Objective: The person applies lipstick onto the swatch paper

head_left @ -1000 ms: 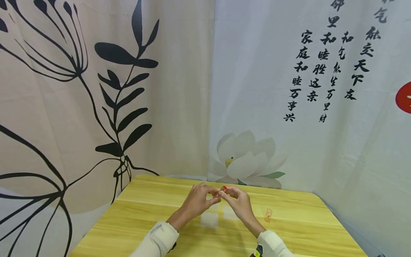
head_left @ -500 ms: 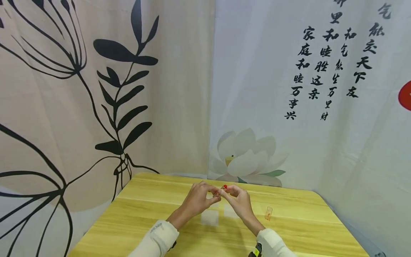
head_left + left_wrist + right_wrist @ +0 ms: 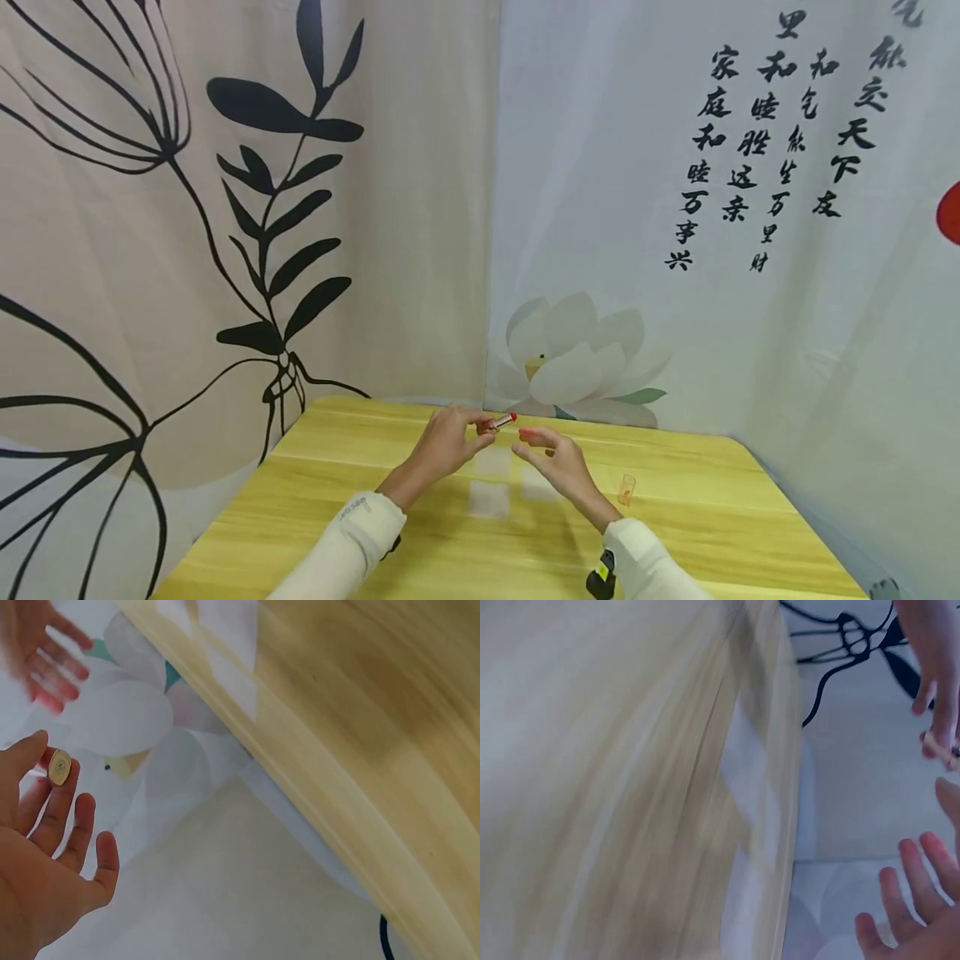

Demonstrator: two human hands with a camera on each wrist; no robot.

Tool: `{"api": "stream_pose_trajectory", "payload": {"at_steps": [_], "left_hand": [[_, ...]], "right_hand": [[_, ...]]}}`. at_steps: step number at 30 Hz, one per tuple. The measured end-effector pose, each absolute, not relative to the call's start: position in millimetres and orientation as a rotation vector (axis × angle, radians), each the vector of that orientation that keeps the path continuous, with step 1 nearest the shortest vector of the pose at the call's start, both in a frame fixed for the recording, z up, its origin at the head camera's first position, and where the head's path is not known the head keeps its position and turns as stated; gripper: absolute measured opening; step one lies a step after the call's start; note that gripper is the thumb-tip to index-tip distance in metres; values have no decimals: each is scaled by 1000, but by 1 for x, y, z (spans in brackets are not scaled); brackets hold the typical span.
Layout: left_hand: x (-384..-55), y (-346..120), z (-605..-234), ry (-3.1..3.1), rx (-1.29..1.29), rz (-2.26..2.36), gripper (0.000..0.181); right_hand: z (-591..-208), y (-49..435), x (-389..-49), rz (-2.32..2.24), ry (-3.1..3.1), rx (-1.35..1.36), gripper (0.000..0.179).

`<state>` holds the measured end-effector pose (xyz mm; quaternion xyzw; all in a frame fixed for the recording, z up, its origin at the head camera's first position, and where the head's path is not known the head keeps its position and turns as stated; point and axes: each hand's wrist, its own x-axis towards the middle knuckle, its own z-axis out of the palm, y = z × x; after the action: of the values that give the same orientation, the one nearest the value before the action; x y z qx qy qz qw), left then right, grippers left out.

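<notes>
Lipstick [image 3: 504, 422] base-on in left wrist view; red tip [image 3: 513, 417] hidden there.

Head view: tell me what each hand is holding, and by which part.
The left hand pinches the lipstick by its base end; the red tip is free. The right hand holds nothing.

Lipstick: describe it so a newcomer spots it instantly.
Find the yellow table, then the left hand above it. That hand pinches the lipstick, slim and bright red at one end, unlike the see-through orange tube on the table.
</notes>
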<state>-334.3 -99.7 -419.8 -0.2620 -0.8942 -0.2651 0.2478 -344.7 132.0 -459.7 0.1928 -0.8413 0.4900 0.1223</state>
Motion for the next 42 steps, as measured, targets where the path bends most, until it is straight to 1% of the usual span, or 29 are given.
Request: {"api": "stream_pose_trajectory", "payload": {"at_steps": [9, 17, 26, 31, 42], "left_hand": [[-358, -113, -418, -2545, -621, -776, 16], [-372, -115, -425, -2601, -570, -763, 16], [-386, -121, -445, -2641, -591, -685, 20], [-394, -122, -456, -2680, -576, -672, 18], [-413, -117, -474, -2759, -565, -675, 19]], "right_hand": [[-477, 143, -378, 1073, -2589, 709, 41], [-494, 140, -403, 977, -2703, 834, 41], [-503, 126, -412, 978, -2824, 847, 46], [-507, 122, -417, 979, -2879, 837, 49], [-507, 127, -422, 904, -2913, 873, 47]]}}
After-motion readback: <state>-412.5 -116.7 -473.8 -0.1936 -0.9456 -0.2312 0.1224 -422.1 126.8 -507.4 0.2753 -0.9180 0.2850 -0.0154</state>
